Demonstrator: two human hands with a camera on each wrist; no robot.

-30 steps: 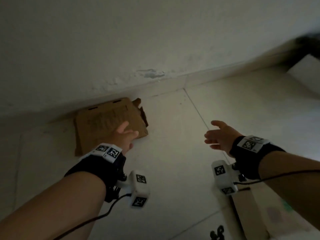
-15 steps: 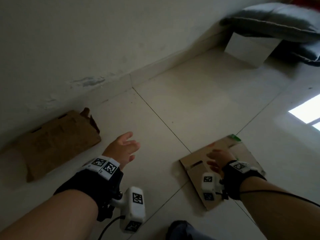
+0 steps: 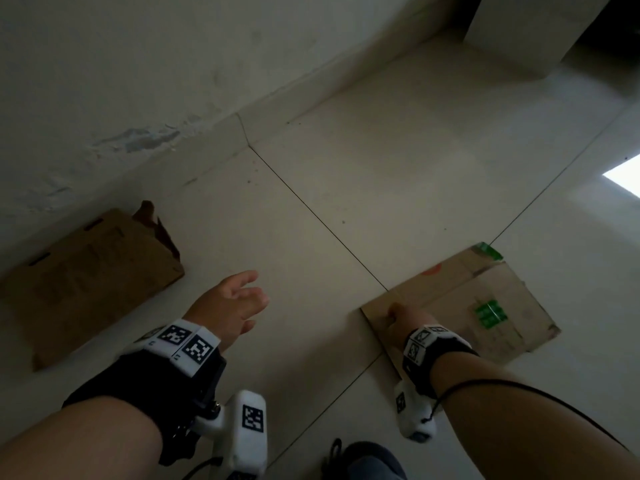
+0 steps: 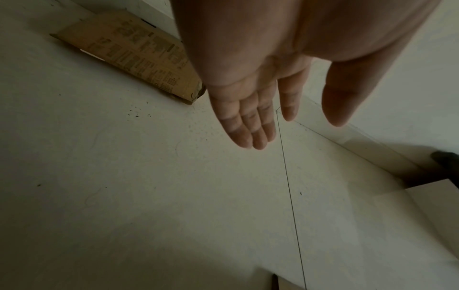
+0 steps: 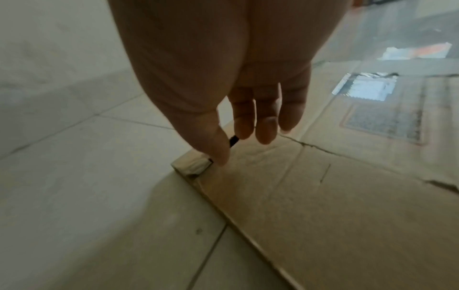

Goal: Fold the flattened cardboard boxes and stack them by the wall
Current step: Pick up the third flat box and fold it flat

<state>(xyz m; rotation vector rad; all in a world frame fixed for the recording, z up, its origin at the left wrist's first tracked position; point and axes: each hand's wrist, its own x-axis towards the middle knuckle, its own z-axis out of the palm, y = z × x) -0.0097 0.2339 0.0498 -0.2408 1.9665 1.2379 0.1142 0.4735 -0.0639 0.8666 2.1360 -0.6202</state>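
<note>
Our right grip (image 3: 403, 318), fingers loose, hovers over the green-labelled flat box (image 3: 485, 306) at four o'clock; print unreadable. Left grip (image 3: 230, 306) hangs released.

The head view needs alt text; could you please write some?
The right hand reaches onto a corner of a flattened cardboard box on the floor, while the open left hand hovers. A folded box lies by the wall.

We see a brown cardboard box (image 3: 90, 282) at nine o'clock, another brown flattened box (image 3: 485, 306) with green labels at three o'clock, pale grey floor tiles (image 3: 381, 168), black wristbands (image 3: 152, 386) carrying black-and-white square markers.
</note>
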